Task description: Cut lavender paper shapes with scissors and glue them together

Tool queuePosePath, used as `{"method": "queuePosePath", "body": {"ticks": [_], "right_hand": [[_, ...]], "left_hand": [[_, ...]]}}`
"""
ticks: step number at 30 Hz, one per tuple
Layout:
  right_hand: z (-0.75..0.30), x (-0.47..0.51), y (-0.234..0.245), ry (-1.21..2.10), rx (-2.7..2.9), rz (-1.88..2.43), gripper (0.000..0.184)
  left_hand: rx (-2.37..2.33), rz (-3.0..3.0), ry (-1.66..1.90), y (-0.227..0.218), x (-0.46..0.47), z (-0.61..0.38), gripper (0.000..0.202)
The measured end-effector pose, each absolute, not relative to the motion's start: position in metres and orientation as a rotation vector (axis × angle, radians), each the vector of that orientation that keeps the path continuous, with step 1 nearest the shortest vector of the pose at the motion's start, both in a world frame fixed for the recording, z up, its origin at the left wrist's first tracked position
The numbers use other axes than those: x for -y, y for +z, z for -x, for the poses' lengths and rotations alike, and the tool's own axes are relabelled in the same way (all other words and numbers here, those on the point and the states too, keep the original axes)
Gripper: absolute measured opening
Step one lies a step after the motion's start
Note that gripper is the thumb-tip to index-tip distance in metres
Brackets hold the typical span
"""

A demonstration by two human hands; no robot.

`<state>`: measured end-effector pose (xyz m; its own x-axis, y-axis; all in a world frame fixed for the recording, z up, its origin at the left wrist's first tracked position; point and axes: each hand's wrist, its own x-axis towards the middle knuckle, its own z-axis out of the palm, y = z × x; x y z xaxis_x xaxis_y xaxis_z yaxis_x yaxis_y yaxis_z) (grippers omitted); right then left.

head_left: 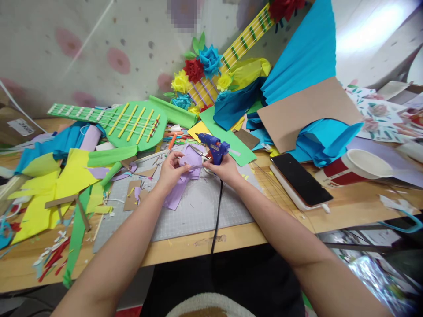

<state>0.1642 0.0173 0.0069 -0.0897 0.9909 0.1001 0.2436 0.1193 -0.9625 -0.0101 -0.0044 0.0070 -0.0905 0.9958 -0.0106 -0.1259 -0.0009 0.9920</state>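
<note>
Both hands meet over the grey cutting mat (198,222). My left hand (172,171) is closed, thumb and fingers pinching purple paper (191,158). My right hand (225,169) is closed too, with its thumb and fingertips at the right edge of the same paper. A blue hot glue gun (213,147) lies right behind the right hand, nozzle toward the upper left. Its handle is partly hidden by that hand, and I cannot tell whether they touch. Scissors (198,152) rest beside the gun. Another purple paper piece (175,196) lies below the left hand.
A green paper guitar (137,125) lies at the left, near yellow paper scraps (74,169). A flower-trimmed guitar (203,90) leans on the back wall. To the right are a phone (300,178), a paper cup (358,165) and cardboard (307,110). A black cord (217,215) crosses the table edge.
</note>
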Motion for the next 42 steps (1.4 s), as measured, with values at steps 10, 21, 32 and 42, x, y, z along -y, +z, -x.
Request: {"method": "queuePosePath", "body": {"ticks": [10, 21, 32, 42], "right_hand": [[-0.167, -0.015, 0.014, 1.081, 1.429, 1.270, 0.034], [-0.168, -0.018, 0.009, 1.111, 1.420, 1.264, 0.033], [-0.167, -0.018, 0.006, 1.156, 1.443, 1.231, 0.032], [-0.171, -0.019, 0.008, 1.143, 1.415, 1.243, 0.033]], "left_hand": [[-1.299, -0.918, 1.647, 0.007, -0.002, 0.015, 0.035], [-1.329, -1.213, 1.548, 0.007, 0.004, 0.016, 0.031], [-1.234, -1.142, 1.460, 0.012, 0.009, 0.006, 0.039], [-1.438, -0.909, 1.670, 0.009, -0.001, 0.024, 0.027]]}}
